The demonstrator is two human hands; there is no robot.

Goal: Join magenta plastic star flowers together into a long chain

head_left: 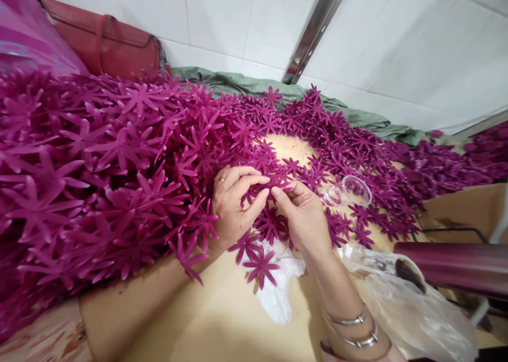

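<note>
A huge heap of magenta star-shaped plastic flowers (99,155) covers the tan table top (206,319). My left hand (232,206), with a ring on one finger, and my right hand (304,214), with bangles at the wrist, meet in the middle of the table. Both pinch the same magenta flower (273,182) between thumb and fingertips. Loose flowers lie around and under both hands, one (261,267) on a white crumpled cloth (278,288).
A clear plastic cup (349,191) lies on its side just right of my right hand. A clear plastic bag (400,298) and a dark red bar (452,261) are at the right. A red handbag (107,42) and green cloth (254,84) sit by the white tiled wall.
</note>
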